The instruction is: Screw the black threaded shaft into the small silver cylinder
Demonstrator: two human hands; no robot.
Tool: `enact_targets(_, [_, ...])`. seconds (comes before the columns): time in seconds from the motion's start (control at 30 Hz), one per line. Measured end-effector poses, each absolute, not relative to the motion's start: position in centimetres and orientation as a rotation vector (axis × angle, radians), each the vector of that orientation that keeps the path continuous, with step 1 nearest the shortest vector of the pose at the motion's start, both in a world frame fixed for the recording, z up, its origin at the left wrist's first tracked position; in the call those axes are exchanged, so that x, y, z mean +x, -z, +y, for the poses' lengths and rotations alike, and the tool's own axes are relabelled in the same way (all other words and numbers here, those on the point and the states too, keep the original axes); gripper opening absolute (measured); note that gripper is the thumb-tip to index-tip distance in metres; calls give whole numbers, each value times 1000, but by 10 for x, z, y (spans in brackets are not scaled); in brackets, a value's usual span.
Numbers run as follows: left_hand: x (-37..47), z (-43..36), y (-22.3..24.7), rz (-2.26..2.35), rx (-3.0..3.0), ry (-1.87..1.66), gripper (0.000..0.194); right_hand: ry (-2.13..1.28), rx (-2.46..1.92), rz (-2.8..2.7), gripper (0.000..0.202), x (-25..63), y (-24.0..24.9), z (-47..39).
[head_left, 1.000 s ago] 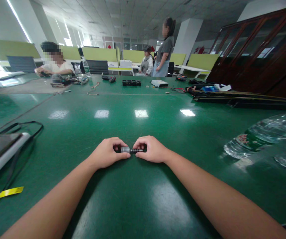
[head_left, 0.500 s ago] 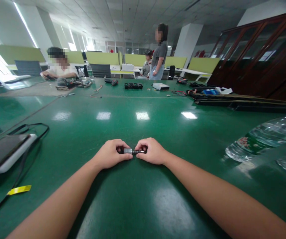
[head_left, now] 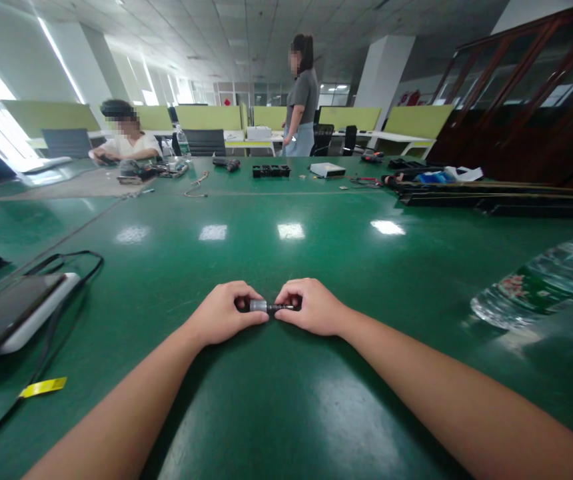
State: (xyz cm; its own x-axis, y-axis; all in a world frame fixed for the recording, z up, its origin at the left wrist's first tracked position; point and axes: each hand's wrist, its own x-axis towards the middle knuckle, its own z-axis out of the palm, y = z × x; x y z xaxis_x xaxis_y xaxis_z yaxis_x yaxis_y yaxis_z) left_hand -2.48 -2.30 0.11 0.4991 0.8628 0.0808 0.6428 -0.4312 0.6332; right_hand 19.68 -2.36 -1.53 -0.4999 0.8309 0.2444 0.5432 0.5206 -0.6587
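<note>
Low over the green tabletop (head_left: 286, 393), both hands are on a small silver-and-black cylindrical part (head_left: 258, 305) with a thin dark shaft. Its exact kind is too small to tell. My left hand (head_left: 224, 312) is closed around the silver, thicker end, thumb in front and fingers behind. My right hand (head_left: 314, 307) pinches the thin shaft at the other end between thumb and fingers. The part lies roughly level between them, its two ends partly hidden by my fingers.
On the left are a phone (head_left: 14, 313) on a white block and a black cable (head_left: 46, 340) with a yellow tag. A water bottle (head_left: 541, 283) lies tilted at right. Tools and black bars (head_left: 511, 199) line the far side, where a person (head_left: 126, 143) sits and another (head_left: 304, 97) stands.
Both hands keep their hold on the part, with little visible movement. The standing person in the background has shifted left. My view has turned slightly.
</note>
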Motion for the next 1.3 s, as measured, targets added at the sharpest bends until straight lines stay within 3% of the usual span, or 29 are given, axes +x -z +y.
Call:
enact_targets(0.8, [-29, -22, -2, 1238, 2187, -569, 26, -537, -1298, -2126, 5, 223, 11, -16])
enact_targets(1.3, [-29, -22, -1, 1226, 2185, -570, 28, -545, -1138, -2227, 9, 210, 15, -19])
